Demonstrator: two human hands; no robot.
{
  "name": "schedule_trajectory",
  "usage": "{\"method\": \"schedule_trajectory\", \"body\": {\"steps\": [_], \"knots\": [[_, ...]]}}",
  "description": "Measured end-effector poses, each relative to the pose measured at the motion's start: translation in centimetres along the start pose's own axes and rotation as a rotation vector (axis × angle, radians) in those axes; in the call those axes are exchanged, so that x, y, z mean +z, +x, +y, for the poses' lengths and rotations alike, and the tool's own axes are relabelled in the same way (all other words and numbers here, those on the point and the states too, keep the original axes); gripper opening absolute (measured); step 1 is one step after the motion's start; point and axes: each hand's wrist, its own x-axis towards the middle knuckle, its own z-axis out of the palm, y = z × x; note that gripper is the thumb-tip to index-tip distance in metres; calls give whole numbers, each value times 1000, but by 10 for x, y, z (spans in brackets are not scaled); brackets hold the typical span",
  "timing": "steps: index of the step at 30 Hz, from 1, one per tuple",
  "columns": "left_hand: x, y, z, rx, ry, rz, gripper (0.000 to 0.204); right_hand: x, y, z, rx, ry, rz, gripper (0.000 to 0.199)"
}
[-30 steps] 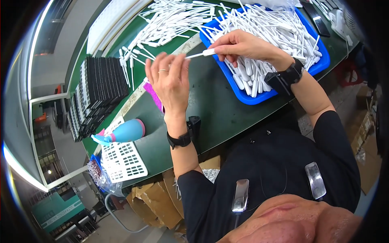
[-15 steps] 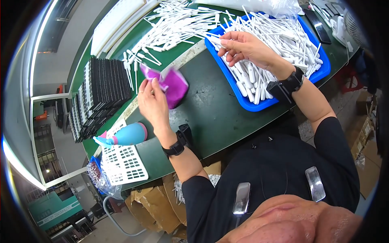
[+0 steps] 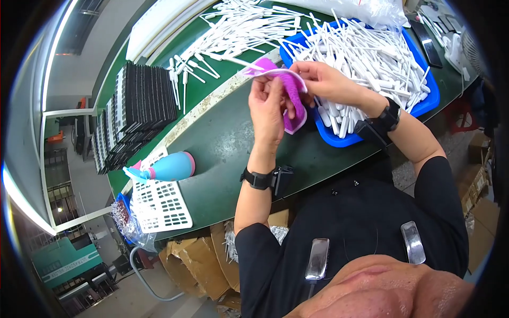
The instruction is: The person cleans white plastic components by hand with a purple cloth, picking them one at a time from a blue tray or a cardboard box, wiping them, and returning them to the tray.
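Note:
A purple cloth with a white edge (image 3: 293, 93) is bunched in my left hand (image 3: 266, 111), its fingers closed around it. A thin white rod (image 3: 241, 62) sticks out of the cloth toward the far left. It lines up with my right hand (image 3: 331, 82), whose fingers are closed at the cloth's right side, seemingly on the thicker end of this white plastic stick. The cloth and fingers hide that end. Just beyond my right hand is a blue tray (image 3: 339, 141) heaped with similar white sticks (image 3: 366, 63).
More white sticks (image 3: 254, 29) lie piled on the far green table (image 3: 228, 143). Stacked black trays (image 3: 143, 100) stand at the left. Nearer are a blue spray bottle (image 3: 172, 166) and a white perforated basket (image 3: 169, 206). A dark phone (image 3: 427, 45) lies at the far right.
My left hand has moved right with the purple cloth, meeting my right hand in front of the blue tray. The cloth now wraps around a white stick.

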Motion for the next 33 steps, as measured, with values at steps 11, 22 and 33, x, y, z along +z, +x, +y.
{"method": "schedule_trajectory", "body": {"steps": [11,22,33], "knots": [[-12,13,21,124,-122,219,28,11,-5,-10,115,-85,-154,23],[-52,17,19,170,-278,181,34,7,-8,-5,378,402,-317,22],[-2,2,21,-32,-524,200,38,-20,10,7,-82,419,118,25]]}}
